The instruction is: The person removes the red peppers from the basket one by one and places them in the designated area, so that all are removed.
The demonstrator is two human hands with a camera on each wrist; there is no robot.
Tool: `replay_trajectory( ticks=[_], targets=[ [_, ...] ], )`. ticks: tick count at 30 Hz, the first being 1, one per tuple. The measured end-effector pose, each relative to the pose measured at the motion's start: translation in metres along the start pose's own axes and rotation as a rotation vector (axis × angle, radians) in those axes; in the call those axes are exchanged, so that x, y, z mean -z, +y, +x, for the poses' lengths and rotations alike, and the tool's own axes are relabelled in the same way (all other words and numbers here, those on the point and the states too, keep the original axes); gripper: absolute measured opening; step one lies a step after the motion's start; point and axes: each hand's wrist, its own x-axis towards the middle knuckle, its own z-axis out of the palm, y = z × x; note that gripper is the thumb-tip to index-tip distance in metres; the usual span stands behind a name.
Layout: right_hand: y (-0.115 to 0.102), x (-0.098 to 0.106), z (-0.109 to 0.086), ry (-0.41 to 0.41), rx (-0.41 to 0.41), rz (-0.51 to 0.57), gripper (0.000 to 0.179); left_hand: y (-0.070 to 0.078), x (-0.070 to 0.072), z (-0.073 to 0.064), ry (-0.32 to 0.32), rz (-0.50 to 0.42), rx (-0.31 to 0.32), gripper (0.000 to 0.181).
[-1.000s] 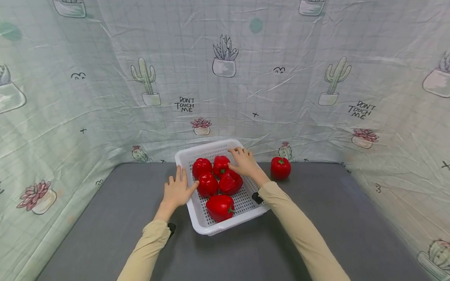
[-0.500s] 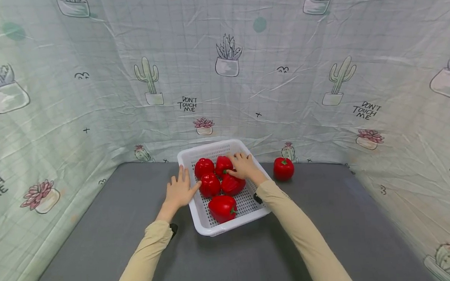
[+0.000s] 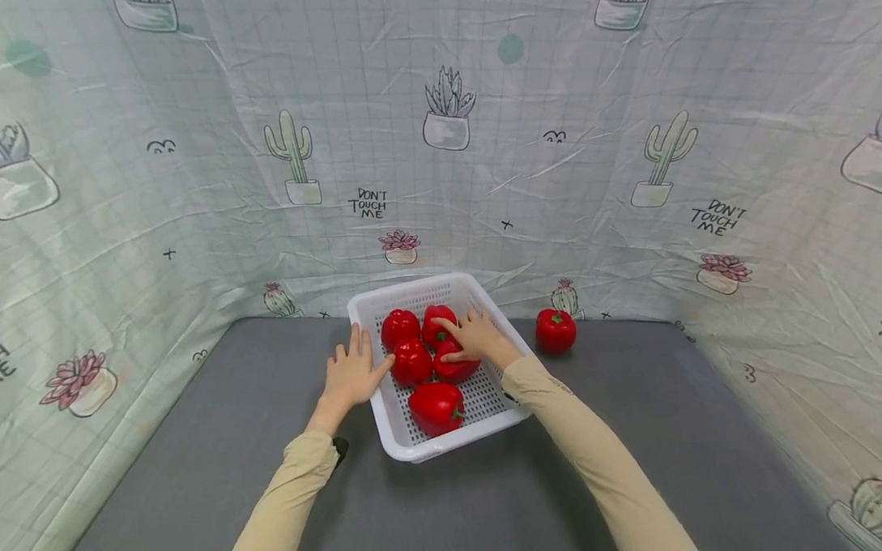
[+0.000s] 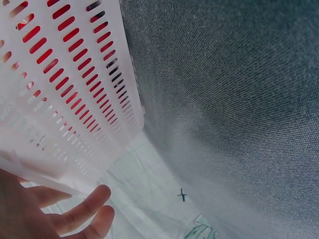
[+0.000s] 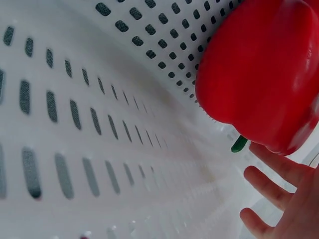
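A white plastic basket with slotted walls holds several red bell peppers. My left hand rests on its left rim, fingers spread and thumb reaching over the inside. In the left wrist view, the fingers show at the rim, outside the slotted wall. My right hand is inside the basket, over the right-hand bell pepper, its thumb and forefinger spread apart. In the right wrist view, its fingers are extended beside a red bell pepper with a green stem; one fingertip meets the pepper's edge.
Another red bell pepper stands on the grey table, right of the basket. Closest to me in the basket lies a bell pepper on its side. A cactus-print cloth hangs behind and along both sides.
From above the back right of the basket, my right hand has come down and nearer, onto the right-hand bell pepper. The left hand keeps its place on the rim.
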Motion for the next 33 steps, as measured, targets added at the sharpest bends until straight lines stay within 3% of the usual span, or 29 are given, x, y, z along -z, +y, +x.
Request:
replay_trajectory(
  ticks=[7,13,21,33],
  targets=[
    [-0.0039,0.0004,-0.0026,-0.02,0.026,-0.014,0.073,-0.0007,-0.0025,0.0015,-0.016,-0.01,0.013,0.08],
    [-0.0062,0.0042,-0.0047,0.039,0.076,-0.014,0.07,-0.0002,-0.0018,0.0017,-0.032,0.034,0.007,0.078],
    [-0.0036,0.0041,-0.0018,0.124,0.107,-0.017,0.068,0.0006,0.0001,0.0016,-0.016,0.023,0.004,0.079],
    [-0.0017,0.0032,-0.0025,0.102,0.143,-0.053,0.063,0.0015,-0.0001,0.0026,-0.022,0.024,0.006,0.078]
  ],
)
